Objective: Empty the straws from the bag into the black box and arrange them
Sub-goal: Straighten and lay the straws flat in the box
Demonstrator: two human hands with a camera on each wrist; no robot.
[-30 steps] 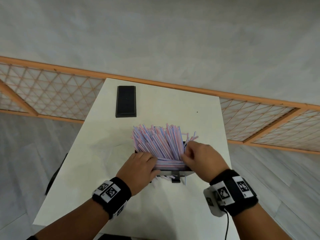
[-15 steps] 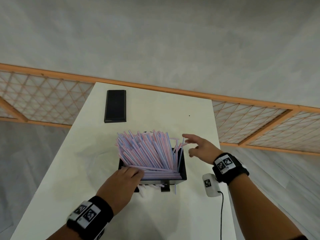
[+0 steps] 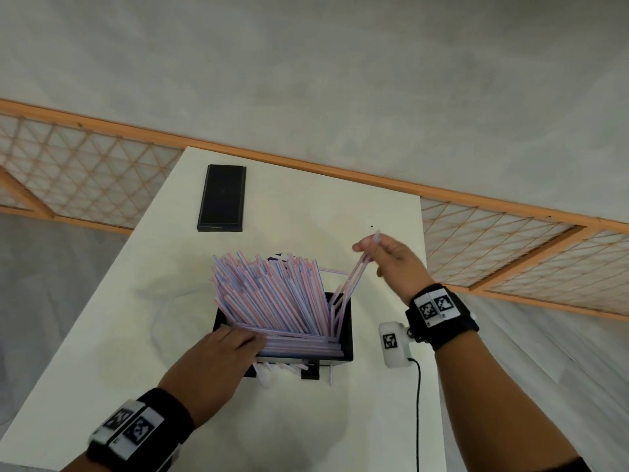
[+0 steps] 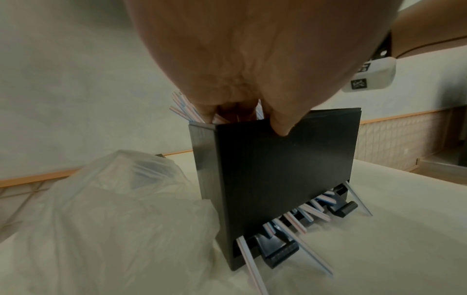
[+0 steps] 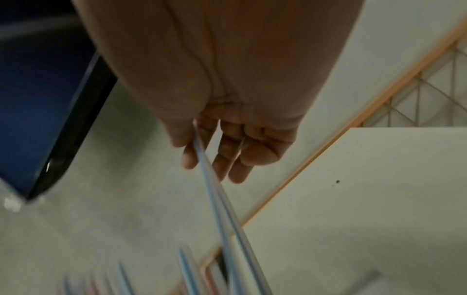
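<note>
The black box (image 3: 344, 330) stands on the white table (image 3: 306, 206), stuffed with pink-and-blue striped straws (image 3: 272, 294) that fan up and lean to the far left. My left hand (image 3: 245, 338) grips the box's near-left rim (image 4: 252, 119), thumb on the outer wall (image 4: 278, 169), fingers inside among the straws. My right hand (image 3: 366, 247) is above the box's far right corner and pinches the top of a few straws (image 3: 354, 281) between thumb and fingers (image 5: 202, 159); these straws (image 5: 215, 195) lean right, apart from the bundle. Several straw ends (image 4: 298, 217) poke out of the slot at the box's foot.
A crumpled clear plastic bag (image 4: 113, 199) lies against the box's left side (image 3: 177, 311). A flat black lid (image 3: 223, 199) lies at the table's far left. The table's right edge runs just under my right forearm. A wooden lattice rail (image 3: 510, 267) stands beyond the table.
My right hand left the box's near rim, reached to the far right corner and took hold of a few straws, pulling them rightward. My left hand stayed on the near-left rim.
</note>
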